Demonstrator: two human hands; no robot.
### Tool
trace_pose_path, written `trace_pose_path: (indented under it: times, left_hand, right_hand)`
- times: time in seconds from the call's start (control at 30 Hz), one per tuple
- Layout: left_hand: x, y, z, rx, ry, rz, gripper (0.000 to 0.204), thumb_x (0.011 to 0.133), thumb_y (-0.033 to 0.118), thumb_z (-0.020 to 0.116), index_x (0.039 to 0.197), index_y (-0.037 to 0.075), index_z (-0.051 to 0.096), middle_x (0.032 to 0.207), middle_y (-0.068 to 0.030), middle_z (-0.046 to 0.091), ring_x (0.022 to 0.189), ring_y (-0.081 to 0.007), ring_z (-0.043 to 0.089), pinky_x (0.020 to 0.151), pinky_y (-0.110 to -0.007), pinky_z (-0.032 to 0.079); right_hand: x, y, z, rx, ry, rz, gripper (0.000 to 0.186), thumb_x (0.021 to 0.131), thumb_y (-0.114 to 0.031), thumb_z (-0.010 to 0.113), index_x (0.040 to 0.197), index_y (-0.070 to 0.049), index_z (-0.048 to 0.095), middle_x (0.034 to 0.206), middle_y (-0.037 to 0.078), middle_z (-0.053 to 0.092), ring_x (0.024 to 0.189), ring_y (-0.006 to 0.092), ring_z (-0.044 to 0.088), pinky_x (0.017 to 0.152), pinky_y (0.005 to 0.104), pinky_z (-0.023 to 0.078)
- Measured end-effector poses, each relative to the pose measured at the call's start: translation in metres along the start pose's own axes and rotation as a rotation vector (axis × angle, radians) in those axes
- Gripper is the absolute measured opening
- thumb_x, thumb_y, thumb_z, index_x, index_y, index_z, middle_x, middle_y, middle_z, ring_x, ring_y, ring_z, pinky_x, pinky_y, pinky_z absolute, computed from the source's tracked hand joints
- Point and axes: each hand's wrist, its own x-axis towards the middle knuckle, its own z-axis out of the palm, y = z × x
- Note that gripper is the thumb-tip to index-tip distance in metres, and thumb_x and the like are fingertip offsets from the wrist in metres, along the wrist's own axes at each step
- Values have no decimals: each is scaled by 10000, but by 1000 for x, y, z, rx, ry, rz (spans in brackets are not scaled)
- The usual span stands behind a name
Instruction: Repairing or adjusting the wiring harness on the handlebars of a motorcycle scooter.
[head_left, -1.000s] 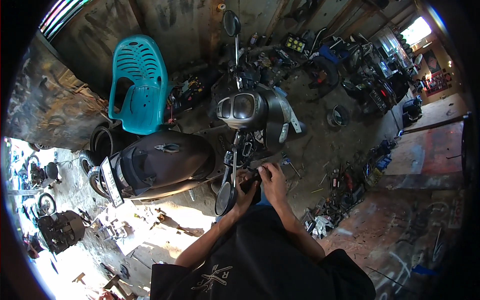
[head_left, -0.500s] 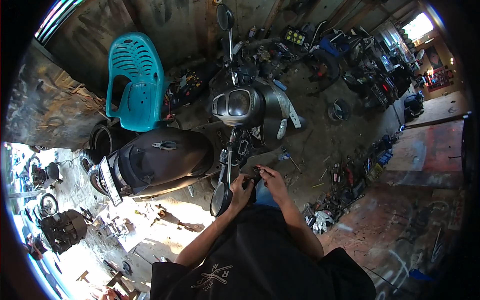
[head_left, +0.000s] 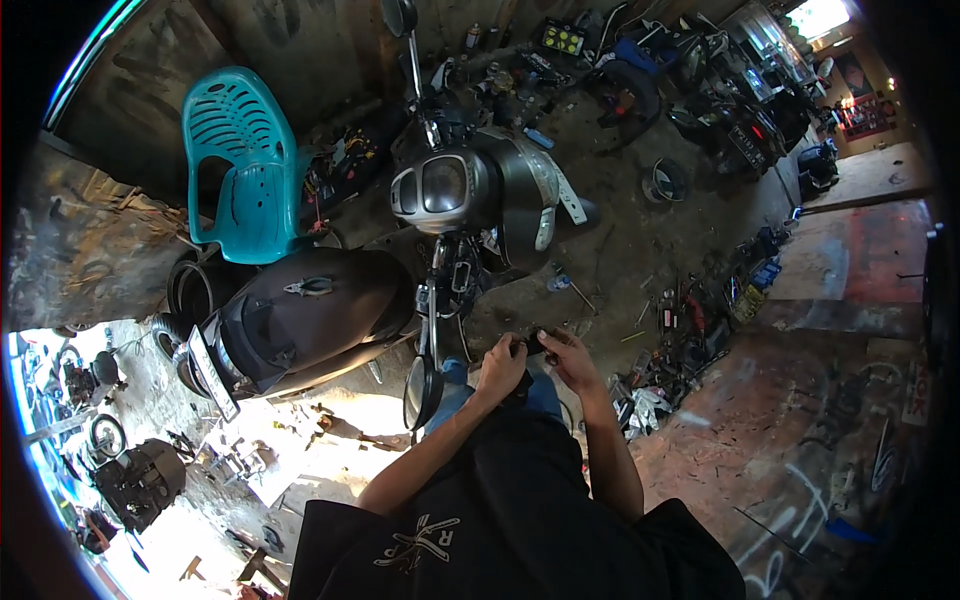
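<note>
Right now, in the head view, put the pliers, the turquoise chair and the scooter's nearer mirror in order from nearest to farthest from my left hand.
1. The nearer mirror, just to the left of your left hand.
2. The pliers, farther left, lying on the seat.
3. The turquoise chair, upper left, beyond the seat.

The small held piece (head_left: 533,344) was black, the shirt (head_left: 540,500) black with a pale crossed print, the jeans (head_left: 458,398) blue. Grey pliers (head_left: 309,286) lay near the side edge of a dark brown seat (head_left: 350,310); the chair (head_left: 258,215) was teal.
</note>
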Motion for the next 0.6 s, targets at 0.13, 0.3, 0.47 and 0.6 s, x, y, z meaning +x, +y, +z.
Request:
trace_pose_path:
  times: [0.13,0.3,0.47,0.6]
  left_hand:
    - [2,4,14,-9,-68,118,375,997,360,662,1122,8,701,1009,-274,735,1019,-470,697,881,-507,556]
    - [-1,26,28,148,-187,77,484,991,470,648,1189,39,742,991,-281,735,1005,-466,704,888,-523,559]
    - [-8,29,54,211,-232,59,458,1008,462,601,1181,63,746,987,-275,735,978,-473,703,865,-540,557]
    - [-22,39,75,291,-242,92,449,1026,455,542,1163,78,744,968,-267,736,954,-475,703,848,-553,553]
  right_hand:
    - [-3,12,-25,-94,102,-130,174,991,-205,730,1116,-87,705,907,-66,619,795,31,503,659,237,366]
    - [-7,27,-53,-239,191,-280,209,989,-151,716,1174,-54,716,953,-58,656,828,51,545,717,238,414]
    - [-25,27,-51,-617,454,-464,198,1011,-161,658,1048,8,754,846,113,743,756,150,652,687,359,488]
    - [-32,37,-61,-756,624,-552,204,1004,-169,648,1004,16,733,755,193,683,652,210,633,633,387,477]
